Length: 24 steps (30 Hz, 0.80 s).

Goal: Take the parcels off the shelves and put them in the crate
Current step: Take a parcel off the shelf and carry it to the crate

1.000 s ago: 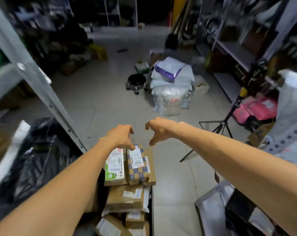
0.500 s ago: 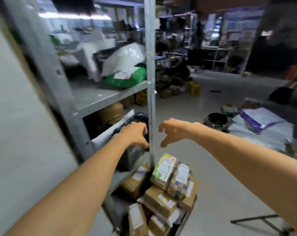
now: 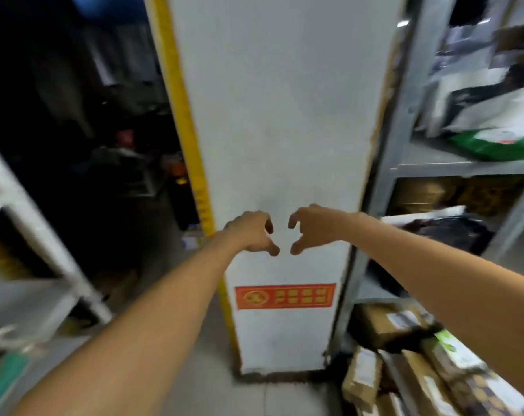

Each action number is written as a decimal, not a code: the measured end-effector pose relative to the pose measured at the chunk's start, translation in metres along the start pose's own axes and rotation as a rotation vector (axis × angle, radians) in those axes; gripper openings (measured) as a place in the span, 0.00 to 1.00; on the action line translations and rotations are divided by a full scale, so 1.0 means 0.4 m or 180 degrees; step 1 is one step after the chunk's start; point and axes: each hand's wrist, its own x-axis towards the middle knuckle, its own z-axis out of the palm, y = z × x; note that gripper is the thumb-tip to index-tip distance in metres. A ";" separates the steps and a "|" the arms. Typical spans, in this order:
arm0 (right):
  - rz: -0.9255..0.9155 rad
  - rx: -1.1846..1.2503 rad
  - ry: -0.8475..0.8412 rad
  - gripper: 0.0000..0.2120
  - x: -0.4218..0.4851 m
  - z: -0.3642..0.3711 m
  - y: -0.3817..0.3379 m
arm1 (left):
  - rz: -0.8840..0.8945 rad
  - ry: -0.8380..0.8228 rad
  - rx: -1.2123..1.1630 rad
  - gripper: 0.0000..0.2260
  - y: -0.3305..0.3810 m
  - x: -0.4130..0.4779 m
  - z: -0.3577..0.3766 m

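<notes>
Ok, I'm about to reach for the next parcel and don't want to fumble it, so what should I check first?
1. Left hand free: ok, it holds nothing.
2. Right hand free: ok, it holds nothing.
3. Hands aimed at a parcel: not ok, the white pillar is straight ahead of both.
4. Parcels left on the shelves: ok, a green parcel and a black bag lie on them, to the right.
5. Room for another drop: cannot tell, cardboard parcels are piled at lower right and what holds them does not show.
</notes>
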 end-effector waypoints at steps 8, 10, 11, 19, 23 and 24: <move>-0.1778 -0.0199 -0.0209 0.31 0.126 0.072 -0.590 | -0.1666 0.0424 -0.0301 0.20 -0.443 -0.425 -0.090; -0.2185 -0.0259 -0.0362 0.32 0.133 0.087 -0.728 | -0.2064 0.0505 -0.0339 0.19 -0.523 -0.553 -0.096; -0.2401 -0.0277 -0.0428 0.32 0.132 0.093 -0.793 | -0.2252 0.0541 -0.0357 0.19 -0.551 -0.617 -0.100; -0.3921 -0.0443 -0.0716 0.26 -0.008 0.167 -1.179 | -0.3946 0.1217 -0.0534 0.22 -0.607 -1.044 -0.048; -0.4465 -0.0652 -0.0754 0.33 -0.081 0.211 -1.243 | -0.4306 0.1140 -0.0463 0.23 -0.587 -1.136 0.001; -0.4522 -0.0689 -0.0752 0.32 -0.089 0.218 -1.252 | -0.4352 0.1115 -0.0435 0.23 -0.584 -1.148 0.009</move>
